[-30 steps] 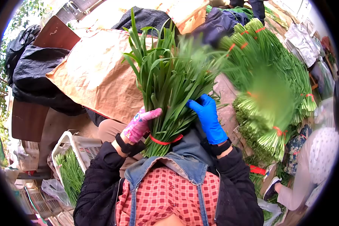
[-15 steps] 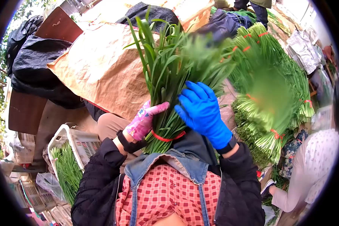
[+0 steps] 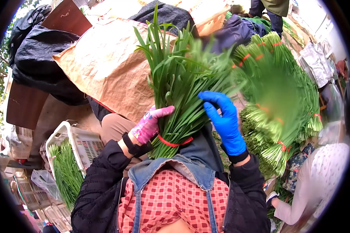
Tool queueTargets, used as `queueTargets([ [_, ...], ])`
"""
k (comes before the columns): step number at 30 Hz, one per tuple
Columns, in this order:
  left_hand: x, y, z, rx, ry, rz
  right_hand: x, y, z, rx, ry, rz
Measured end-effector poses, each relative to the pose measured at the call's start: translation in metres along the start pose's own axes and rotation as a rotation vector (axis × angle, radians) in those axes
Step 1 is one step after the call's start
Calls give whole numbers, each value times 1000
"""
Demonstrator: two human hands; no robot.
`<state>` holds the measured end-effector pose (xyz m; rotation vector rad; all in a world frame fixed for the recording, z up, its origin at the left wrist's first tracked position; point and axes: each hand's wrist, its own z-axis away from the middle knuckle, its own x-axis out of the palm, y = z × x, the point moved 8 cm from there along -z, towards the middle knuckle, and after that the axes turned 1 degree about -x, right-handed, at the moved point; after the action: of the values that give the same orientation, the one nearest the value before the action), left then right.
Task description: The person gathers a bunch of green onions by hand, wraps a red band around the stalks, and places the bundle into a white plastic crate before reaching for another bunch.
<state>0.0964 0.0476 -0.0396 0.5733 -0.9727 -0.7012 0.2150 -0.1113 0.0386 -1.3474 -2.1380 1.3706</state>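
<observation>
A bundle of long green leafy stalks stands on my lap, fanned out at the top. A red band goes round its lower end. My left hand, in a pink patterned glove, grips the bundle from the left just above the band, thumb across the front. My right hand, in a blue glove, is at the bundle's right side, its fingers apart and curved, with fingertips at the outer leaves. Whether those fingertips touch the leaves is unclear.
Banded green bundles are piled at the right. A white basket with green stalks stands at the left. Ahead lie a tan sack and dark bags. One person is at the lower right, another at the top.
My right hand has moved right and slightly down, away from the bundle's middle, and its fingers have curved. The leaves it covered now show. My left hand keeps its grip.
</observation>
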Motion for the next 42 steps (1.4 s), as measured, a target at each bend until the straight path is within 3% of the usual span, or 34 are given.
queueTargets([
  [1,5,2,2,1,-2,5,-6,-2,-3,93,33,-90],
  [3,19,11,5,55,-29,-65,-17,-19,-17,25,44,-93],
  [5,21,10,4,58,-47,-90,-14,-26,-28,236,-55,-302],
  [7,24,10,4,63,-64,-118,-10,-28,-40,169,-53,-228],
  [10,27,10,6,80,-75,-107,-13,-2,-48,269,-13,68],
  [21,22,7,5,114,-82,-129,-13,12,-75,296,-94,-85],
  [23,28,9,9,105,-81,-115,-4,16,-70,556,-176,-226],
  [27,25,8,8,107,-70,-106,-6,25,-67,553,-195,-247],
  [31,23,9,11,80,-80,-43,-12,32,-53,402,-9,-103],
  [33,24,10,9,103,-99,-177,-24,-2,-49,-68,218,496],
  [34,29,14,11,113,-112,-216,-26,25,-42,253,230,98],
  [35,32,15,11,111,-111,-215,-36,30,-42,255,229,97],
  [37,35,16,12,145,-99,-213,-76,65,-31,441,517,-693],
  [39,30,13,11,139,-75,-226,-105,47,-21,387,569,-395],
  [40,28,13,9,138,-53,-239,-96,27,-22,267,195,-258],
  [41,29,12,8,137,-56,-232,-77,27,-9,383,-184,-173],
  [42,31,14,8,154,-52,-246,-69,9,6,326,-389,171],
])
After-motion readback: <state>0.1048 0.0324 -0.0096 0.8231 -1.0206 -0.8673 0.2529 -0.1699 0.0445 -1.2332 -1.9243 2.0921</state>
